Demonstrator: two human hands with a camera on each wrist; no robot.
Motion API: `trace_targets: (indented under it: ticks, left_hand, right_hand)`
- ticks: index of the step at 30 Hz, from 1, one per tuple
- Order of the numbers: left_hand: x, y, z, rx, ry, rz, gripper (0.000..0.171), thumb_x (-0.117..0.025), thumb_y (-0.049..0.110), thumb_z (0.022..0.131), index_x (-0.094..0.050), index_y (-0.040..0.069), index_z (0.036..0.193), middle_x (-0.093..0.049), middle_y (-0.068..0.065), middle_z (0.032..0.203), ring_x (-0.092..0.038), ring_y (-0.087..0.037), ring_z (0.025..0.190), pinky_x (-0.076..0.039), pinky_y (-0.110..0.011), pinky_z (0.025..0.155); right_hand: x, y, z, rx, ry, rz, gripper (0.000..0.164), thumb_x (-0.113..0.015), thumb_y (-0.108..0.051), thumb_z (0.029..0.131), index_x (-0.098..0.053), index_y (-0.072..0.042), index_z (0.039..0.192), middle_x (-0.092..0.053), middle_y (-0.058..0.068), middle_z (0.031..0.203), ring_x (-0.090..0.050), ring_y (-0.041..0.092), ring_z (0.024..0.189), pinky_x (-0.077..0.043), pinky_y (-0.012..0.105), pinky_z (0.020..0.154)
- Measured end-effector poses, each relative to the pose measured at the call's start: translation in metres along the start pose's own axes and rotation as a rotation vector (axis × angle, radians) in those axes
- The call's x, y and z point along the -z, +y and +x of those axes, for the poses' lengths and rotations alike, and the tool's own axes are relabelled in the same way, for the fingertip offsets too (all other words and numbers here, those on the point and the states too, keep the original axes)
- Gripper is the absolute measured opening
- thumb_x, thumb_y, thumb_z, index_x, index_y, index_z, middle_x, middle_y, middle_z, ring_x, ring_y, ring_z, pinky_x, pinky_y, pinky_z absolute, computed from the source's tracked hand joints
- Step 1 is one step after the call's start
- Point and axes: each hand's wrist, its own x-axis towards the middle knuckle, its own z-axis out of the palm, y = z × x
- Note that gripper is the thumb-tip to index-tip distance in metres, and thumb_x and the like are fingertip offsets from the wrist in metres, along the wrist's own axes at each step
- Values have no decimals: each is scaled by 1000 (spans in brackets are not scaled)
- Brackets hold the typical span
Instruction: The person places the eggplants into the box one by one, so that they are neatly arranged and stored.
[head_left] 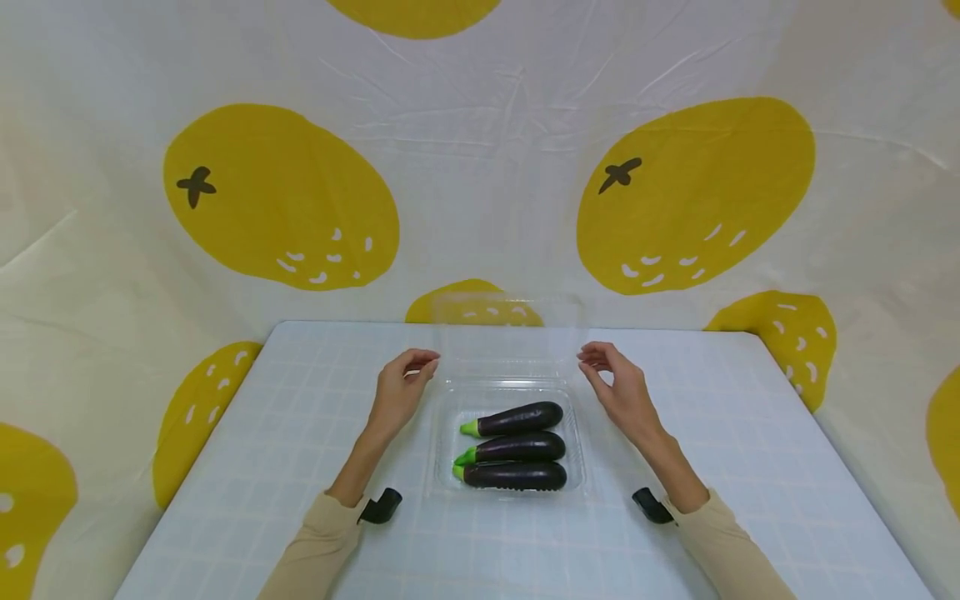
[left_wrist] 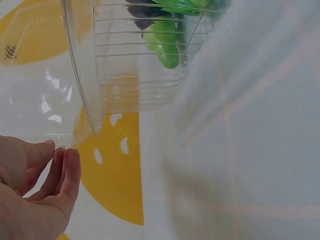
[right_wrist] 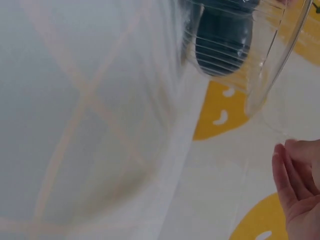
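Note:
A clear plastic clamshell container (head_left: 577, 425) lies unfolded on the table, its transparent lid (head_left: 510, 342) raised at the back. Three dark purple eggplants (head_left: 521, 446) lie side by side in the base, green stem ends to the left. My left hand (head_left: 401, 387) pinches the lid's left edge between thumb and fingertips, also seen in the left wrist view. On the opposite side, my right hand (head_left: 622, 392) pinches the right edge the same way. Through the ribbed container wall, the left wrist view shows the green stems (left_wrist: 167, 45), and the right wrist view a rounded eggplant end (right_wrist: 224, 42).
The table (head_left: 480, 550) has a pale checked cover. Behind it hangs a white cloth (head_left: 487, 183) printed with large yellow fruit shapes. A black wrist device (head_left: 382, 506) sits at the left cuff, and another black device (head_left: 651, 505) at the right cuff.

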Motion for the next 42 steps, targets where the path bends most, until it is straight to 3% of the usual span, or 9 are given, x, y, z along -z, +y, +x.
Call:
trace_targets:
  ticks: [7, 16, 25, 29, 30, 36, 37, 42]
  left_hand:
    - [1, 4, -8, -1, 12, 45, 15, -69, 7, 99, -73, 1, 113, -73, -12, 111, -69, -28, 106, -57, -34, 92]
    - [4, 3, -17, -34, 9, 12, 15, -72, 4, 96, -75, -1, 110, -74, -13, 109, -70, -29, 104, -56, -24, 89]
    - [12, 3, -29, -46, -3, 49, 16, -71, 2, 96, -75, -4, 111, -73, -16, 108, -71, -33, 102, -58, -35, 89]
    - [15, 3, -34, -19, -33, 62, 20, -67, 8, 101, -74, -3, 116, -73, -16, 112, -70, -30, 104, -58, -34, 89]
    - [17, 9, -36, -3, -47, 60, 22, -65, 8, 102, -73, -4, 118, -73, -17, 114, -70, -31, 106, -58, -35, 90]
    - [22, 7, -38, 106, -121, 28, 40, -63, 31, 105, -71, -2, 126, -72, -15, 123, -69, -28, 111, -56, -40, 95]
    - [22, 0, -38, 113, -129, 20, 41, -64, 34, 104, -71, 0, 127, -72, -13, 123, -69, -27, 112, -56, -39, 95]
    - [23, -2, -42, 131, -175, -20, 38, -67, 28, 102, -70, 2, 129, -70, -13, 127, -66, -27, 117, -54, -29, 97]
  right_hand:
    - [1, -3, -8, -6, 13, 21, 24, -75, 7, 89, -67, 2, 110, -72, 10, 102, -72, 26, 91, -47, 6, 87]
    - [5, -6, -19, -31, 17, 64, 17, -74, 6, 90, -71, -1, 106, -74, 7, 100, -72, 25, 91, -50, 9, 85]
    - [11, -8, -30, -28, -38, 123, 17, -69, 6, 94, -72, -2, 108, -76, 9, 104, -74, 28, 95, -50, 11, 88]
    - [15, -9, -35, -74, -84, 103, 15, -66, 2, 98, -71, -1, 112, -75, 10, 108, -73, 22, 98, -49, 10, 89]
    - [16, -9, -36, -80, -93, 104, 15, -66, 1, 99, -71, 0, 113, -75, 10, 109, -73, 19, 99, -49, 10, 88]
    - [18, -10, -41, -132, -138, 148, 19, -62, -1, 102, -72, -2, 118, -74, 11, 113, -66, 1, 99, -51, 10, 84]
    - [19, -10, -42, -148, -149, 161, 20, -62, -3, 102, -72, -2, 120, -74, 12, 115, -66, 0, 100, -51, 10, 84]
    - [22, -9, -49, -230, -207, 250, 25, -62, -12, 104, -70, -5, 126, -70, 13, 125, -64, 0, 111, -51, 13, 90]
